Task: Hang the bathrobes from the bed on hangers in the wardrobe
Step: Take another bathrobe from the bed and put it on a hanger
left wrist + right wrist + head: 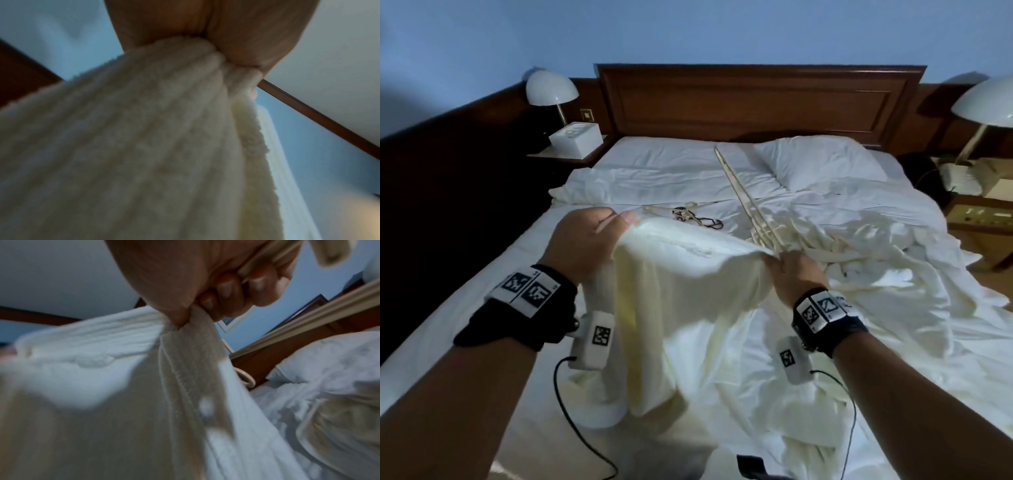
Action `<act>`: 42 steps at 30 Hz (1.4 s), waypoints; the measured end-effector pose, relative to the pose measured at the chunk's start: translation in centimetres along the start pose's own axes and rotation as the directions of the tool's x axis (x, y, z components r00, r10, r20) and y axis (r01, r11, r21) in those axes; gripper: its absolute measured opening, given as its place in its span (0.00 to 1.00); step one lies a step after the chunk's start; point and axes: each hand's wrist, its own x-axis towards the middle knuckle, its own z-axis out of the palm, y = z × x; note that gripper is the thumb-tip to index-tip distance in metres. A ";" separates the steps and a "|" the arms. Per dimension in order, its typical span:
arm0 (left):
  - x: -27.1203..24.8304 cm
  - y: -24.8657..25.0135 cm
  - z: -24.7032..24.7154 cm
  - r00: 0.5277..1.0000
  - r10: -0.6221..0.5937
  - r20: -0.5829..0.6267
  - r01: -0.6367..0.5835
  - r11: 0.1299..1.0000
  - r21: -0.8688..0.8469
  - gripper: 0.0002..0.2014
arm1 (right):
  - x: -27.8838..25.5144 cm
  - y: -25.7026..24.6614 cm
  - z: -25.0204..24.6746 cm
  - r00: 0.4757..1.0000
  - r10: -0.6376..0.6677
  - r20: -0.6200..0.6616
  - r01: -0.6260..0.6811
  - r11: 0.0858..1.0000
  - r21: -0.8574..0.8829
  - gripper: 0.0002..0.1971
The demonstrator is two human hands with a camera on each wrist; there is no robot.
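Observation:
A cream waffle-weave bathrobe [681, 294] hangs stretched between my two hands above the bed. My left hand [589, 236] grips its upper edge at the left; the left wrist view shows the bunched bathrobe [156, 129] clamped in the left hand [218, 32]. My right hand [796, 274] pinches the other end of that edge and also holds pale wooden hangers [743, 198] that stick up toward the headboard. In the right wrist view the right hand [216, 288] curls round the robe's edge [185, 344] and a hanger bar [267, 259]. Another robe [866, 274] lies crumpled on the bed's right side.
The white bed [671, 164] fills the view, with a pillow [822, 161] at the upper right and a dark wooden headboard [756, 99]. A hanger and dark cords [688, 216] lie mid-bed. Bedside lamps [551, 89] stand on both sides, with a white box [575, 135] on the left table.

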 end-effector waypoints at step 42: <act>-9.1 -0.3 10.4 0.875 -0.261 0.407 0.470 0.661 -0.585 0.09 | -2.4 2.2 -0.9 0.987 -0.154 -0.050 0.161 0.895 0.416 0.13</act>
